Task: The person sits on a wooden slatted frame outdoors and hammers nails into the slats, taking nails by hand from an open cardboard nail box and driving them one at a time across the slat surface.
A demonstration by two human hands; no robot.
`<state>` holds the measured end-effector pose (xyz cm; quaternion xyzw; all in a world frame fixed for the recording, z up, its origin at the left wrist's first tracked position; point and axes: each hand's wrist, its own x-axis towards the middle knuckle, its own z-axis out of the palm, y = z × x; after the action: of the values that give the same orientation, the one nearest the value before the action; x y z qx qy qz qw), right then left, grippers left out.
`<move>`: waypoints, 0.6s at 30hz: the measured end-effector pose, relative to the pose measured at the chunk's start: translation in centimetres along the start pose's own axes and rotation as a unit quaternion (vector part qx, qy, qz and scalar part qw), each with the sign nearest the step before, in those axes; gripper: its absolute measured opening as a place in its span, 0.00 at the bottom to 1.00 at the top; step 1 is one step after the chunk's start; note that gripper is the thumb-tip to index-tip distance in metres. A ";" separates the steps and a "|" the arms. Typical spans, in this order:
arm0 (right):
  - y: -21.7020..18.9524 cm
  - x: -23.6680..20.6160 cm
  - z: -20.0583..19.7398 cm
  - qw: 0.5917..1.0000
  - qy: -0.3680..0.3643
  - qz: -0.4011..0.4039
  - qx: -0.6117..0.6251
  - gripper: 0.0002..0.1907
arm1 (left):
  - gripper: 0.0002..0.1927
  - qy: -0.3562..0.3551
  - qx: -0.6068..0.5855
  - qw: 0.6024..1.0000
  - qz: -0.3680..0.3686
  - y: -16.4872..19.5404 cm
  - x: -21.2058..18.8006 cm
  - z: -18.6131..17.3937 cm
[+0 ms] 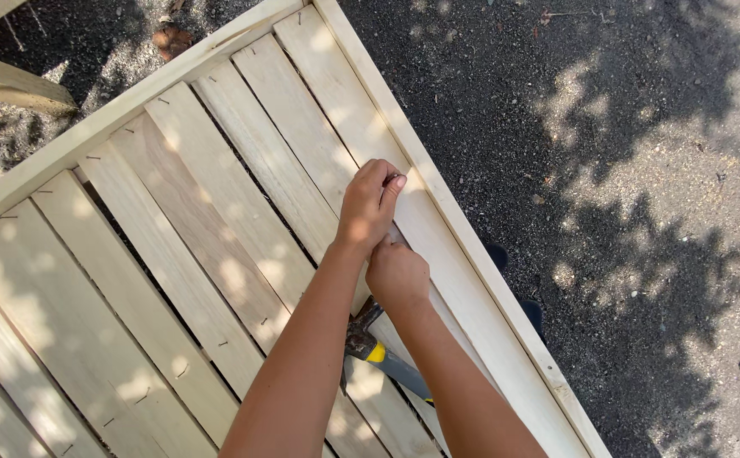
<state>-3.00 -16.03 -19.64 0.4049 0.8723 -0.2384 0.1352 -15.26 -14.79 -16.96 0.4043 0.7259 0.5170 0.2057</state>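
Both hands pinch a nail on the diagonal slat

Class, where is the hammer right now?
The hammer lies on the slatted wooden panel, low in the head view, under the person's forearms, just below the right hand.

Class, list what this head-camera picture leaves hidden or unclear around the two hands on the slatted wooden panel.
1. Head view: whatever the left hand pinches is too small to tell.
2. The hammer is mostly hidden under both forearms.
3. What the right hand grips is covered by the left wrist.
4. The slatted panel is cut off by the bottom and left edges.
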 end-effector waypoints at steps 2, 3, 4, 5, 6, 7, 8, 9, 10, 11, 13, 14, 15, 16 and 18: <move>0.0 -0.4 0.5 1.000 -0.005 0.008 0.029 0.11 | 0.05 -0.038 0.060 0.997 0.008 -1.0 -0.2 0.2; 0.1 -0.5 0.8 0.999 0.002 0.005 0.042 0.10 | 0.05 -0.047 0.092 0.994 0.028 -1.5 -0.3 0.3; 0.0 -0.6 1.1 0.999 0.020 0.000 0.046 0.09 | 0.05 -0.056 0.125 0.989 0.051 -1.9 -0.3 0.4; 0.0 -0.8 1.3 0.998 0.035 -0.004 0.049 0.08 | 0.05 -0.066 0.157 0.983 0.072 -2.2 -0.5 0.7; 0.0 -0.9 1.6 0.997 0.051 -0.008 0.054 0.08 | 0.06 -0.064 0.183 0.978 0.081 -2.4 -0.7 0.8; -0.1 -0.8 1.9 0.998 0.047 -0.006 0.047 0.07 | 0.06 -0.063 0.207 0.972 0.092 -2.6 -0.8 1.0; -0.1 -0.9 2.3 0.998 0.038 -0.001 0.041 0.07 | 0.07 -0.067 0.231 0.966 0.099 -2.7 -1.2 1.1; -0.2 -1.1 2.6 0.999 0.028 0.003 0.035 0.07 | 0.07 -0.077 0.260 0.956 0.110 -2.9 -1.5 1.1; -0.3 -1.2 3.0 0.999 0.037 -0.004 0.037 0.06 | 0.08 -0.084 0.287 0.946 0.125 -3.1 -1.5 1.1; -0.3 -1.4 3.4 0.998 0.046 -0.009 0.038 0.05 | 0.08 -0.090 0.313 0.935 0.140 -3.4 -1.5 1.1; -0.4 -1.7 4.2 0.998 0.064 -0.014 0.025 0.04 | 0.09 -0.118 0.329 0.913 0.210 -4.1 -1.1 1.0; -0.5 -1.9 4.5 0.997 0.073 -0.015 0.012 0.05 | 0.09 -0.128 0.337 0.900 0.246 -4.6 -0.6 0.9; -0.6 -2.0 4.6 0.997 0.076 -0.015 -0.002 0.05 | 0.08 -0.144 0.331 0.895 0.261 -5.0 -0.2 0.9; -0.6 -2.1 4.7 0.997 0.077 -0.021 0.006 0.05 | 0.07 -0.162 0.325 0.890 0.275 -5.3 0.0 0.8; -0.6 -2.3 4.4 0.996 0.079 -0.036 0.020 0.06 | 0.06 -0.196 0.317 0.886 0.277 -5.9 0.6 0.5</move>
<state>-1.81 -20.19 -22.19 0.3932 0.8894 -0.2279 0.0487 -17.40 -14.82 -22.47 0.7256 0.6544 0.2060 0.0527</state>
